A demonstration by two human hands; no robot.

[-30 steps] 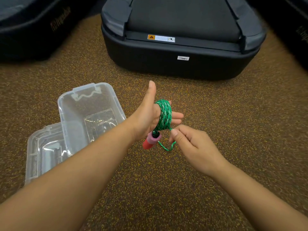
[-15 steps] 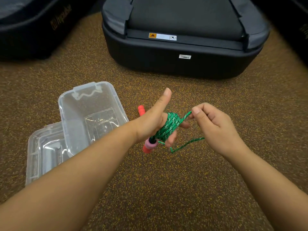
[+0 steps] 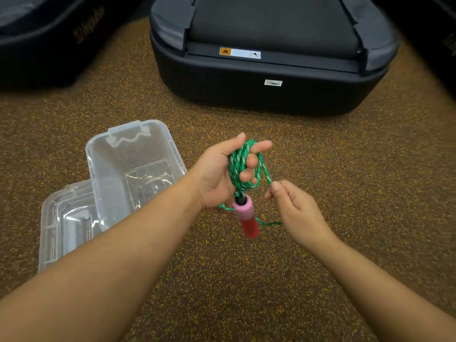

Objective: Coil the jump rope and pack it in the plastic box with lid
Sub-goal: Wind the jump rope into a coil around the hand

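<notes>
Speckled floor below, left hand (image 3: 217, 174) grips the coiled jump rope (image 3: 240, 166), handle (image 3: 246, 218) hanging down; right hand (image 3: 293, 206) pinches its tail; plastic box (image 3: 98, 154) lies leftward.

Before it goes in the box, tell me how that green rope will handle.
Likely floppy: the rope drapes in loose loops around the left hand. Its coil may spring apart once released. The hanging handle will probably swing.

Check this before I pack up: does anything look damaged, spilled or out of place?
Nothing stands out. The green rope is wound round the left hand, a pink and red handle dangles below, and the right hand pinches the loose strand. The clear box sits open, its lid beside it.
</notes>
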